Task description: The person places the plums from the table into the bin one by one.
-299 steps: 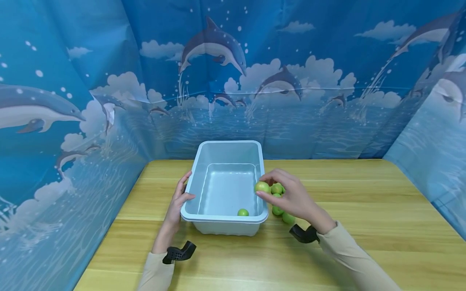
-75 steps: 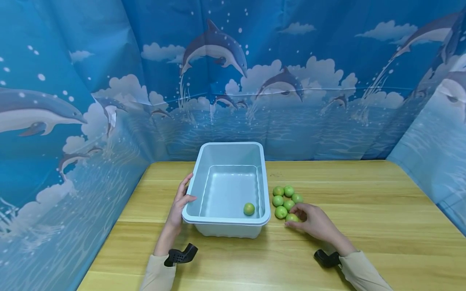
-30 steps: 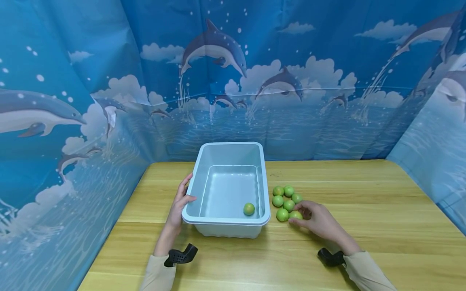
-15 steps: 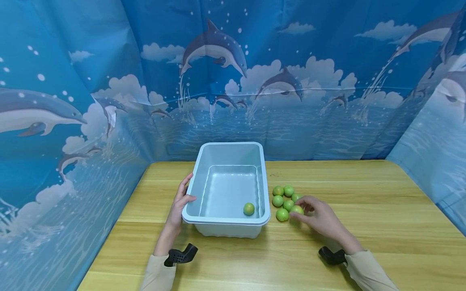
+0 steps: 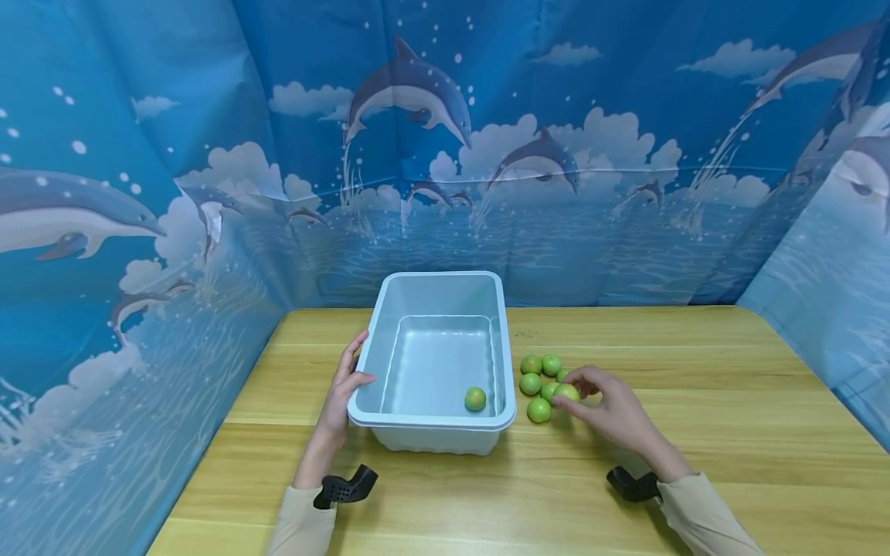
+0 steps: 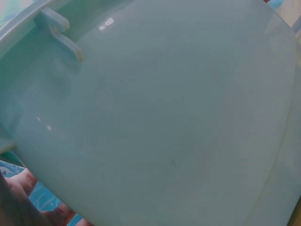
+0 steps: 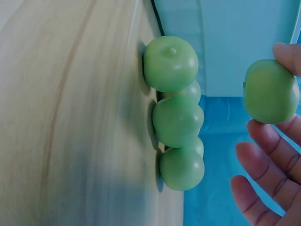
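My left hand [image 5: 342, 390] grips the left rim of a pale blue plastic bin [image 5: 438, 421], thumb over the edge and fingers outside. In the left wrist view the bin's wall [image 6: 164, 117] fills most of the picture. One lime [image 5: 476, 398] lies inside, near the front right corner. My right hand [image 5: 612, 405] pinches another lime [image 7: 270, 92] between thumb and fingers, raised just off the table at the right of a cluster. Several green limes [image 5: 531, 384] sit close together there, beside the bin; the held one and the hand partly cover some of them.
Everything stands on a wooden table [image 5: 695, 401]. A blue dolphin-print curtain [image 5: 591, 239] hangs behind it and along both sides. A black wrist camera [image 5: 633, 485] sits on my right wrist and another [image 5: 345, 486] on the left.
Over the last second the pinched lime has risen off the table, slightly away from me. Ten seconds ago my right hand held a lime at the bin's right rim. My left hand stays put.
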A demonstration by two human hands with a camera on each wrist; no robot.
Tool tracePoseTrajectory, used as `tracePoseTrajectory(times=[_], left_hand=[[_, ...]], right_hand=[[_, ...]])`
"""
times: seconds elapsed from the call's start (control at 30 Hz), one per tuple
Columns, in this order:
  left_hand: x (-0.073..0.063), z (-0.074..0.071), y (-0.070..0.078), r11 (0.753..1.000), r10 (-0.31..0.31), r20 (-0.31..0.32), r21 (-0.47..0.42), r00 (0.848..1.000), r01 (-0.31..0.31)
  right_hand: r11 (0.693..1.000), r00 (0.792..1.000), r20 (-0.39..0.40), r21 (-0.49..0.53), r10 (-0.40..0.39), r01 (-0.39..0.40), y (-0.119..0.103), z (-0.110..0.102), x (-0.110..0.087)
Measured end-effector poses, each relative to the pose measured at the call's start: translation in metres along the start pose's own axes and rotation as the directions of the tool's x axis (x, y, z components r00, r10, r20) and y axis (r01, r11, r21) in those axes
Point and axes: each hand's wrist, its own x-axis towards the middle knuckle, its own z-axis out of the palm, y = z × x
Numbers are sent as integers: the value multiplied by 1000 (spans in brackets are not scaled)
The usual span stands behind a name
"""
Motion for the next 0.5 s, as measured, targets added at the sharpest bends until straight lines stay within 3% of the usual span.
tracePoseTrajectory(times=[0.5], left_hand=[[0,0,-1,1000,1,1,5,1000,-1]], right_hand=[[998,991,-123,-10,-60,59,-12,-4,7]])
